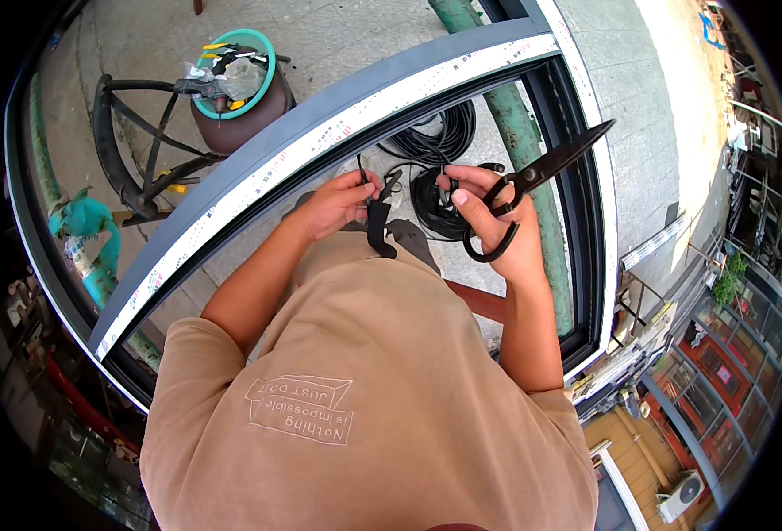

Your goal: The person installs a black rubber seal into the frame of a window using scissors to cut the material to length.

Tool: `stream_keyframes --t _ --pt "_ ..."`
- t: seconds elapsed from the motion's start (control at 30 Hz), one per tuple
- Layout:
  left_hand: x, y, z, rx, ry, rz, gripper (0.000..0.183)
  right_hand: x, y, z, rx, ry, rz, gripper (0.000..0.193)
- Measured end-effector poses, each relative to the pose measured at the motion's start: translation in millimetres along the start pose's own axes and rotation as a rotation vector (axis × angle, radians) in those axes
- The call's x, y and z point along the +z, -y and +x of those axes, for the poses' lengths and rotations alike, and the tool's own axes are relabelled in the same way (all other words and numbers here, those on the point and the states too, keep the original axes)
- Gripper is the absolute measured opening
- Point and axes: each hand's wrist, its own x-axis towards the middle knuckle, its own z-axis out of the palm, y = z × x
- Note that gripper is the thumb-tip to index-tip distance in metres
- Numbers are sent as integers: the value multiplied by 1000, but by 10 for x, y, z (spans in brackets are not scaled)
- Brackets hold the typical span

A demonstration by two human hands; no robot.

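Observation:
My left hand [342,205] is closed, pinching a thin black rubber strip [379,228]. Part of the strip hangs down in front of my shirt, and a short end pokes up past my fingertips. In my right hand [501,226] is a pair of black scissors [550,166], blades pointing up and to the right, away from my body. The handle loops lie around my thumb side and palm. My right fingertips also curl near a black strand; whether they grip it I cannot tell. Just beyond my hands lie a large coil of black strip [448,133] and a smaller bundle [432,208].
A big window frame [338,124] with white film and dark edges surrounds my place. Green pipes [516,124] run beneath it. Beyond its left side stand a teal-rimmed bucket [269,66] holding tools and a drill, and a black metal stand [107,133].

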Motion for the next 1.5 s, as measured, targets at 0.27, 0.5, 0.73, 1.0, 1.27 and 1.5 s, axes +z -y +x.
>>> stream_keyframes --t 0.27,0.5,0.73,1.0,1.27,1.5 --pt "386 -229 22 64 121 -74 19 146 -874 198 83 -30 -246 35" --pt "575 -265 -21 82 187 -45 17 263 -847 155 323 11 -19 40" --pt "562 -254 -112 58 167 166 11 365 -729 30 234 -69 236 34" --pt "93 15 -10 65 -320 150 19 326 -546 -91 140 -17 219 19" --pt "-1620 276 -52 -147 -1050 533 28 -384 21 -409 -210 -19 161 22" --pt "-2166 156 -328 -46 -1308 771 31 -1657 980 -1083 -734 -282 322 25"
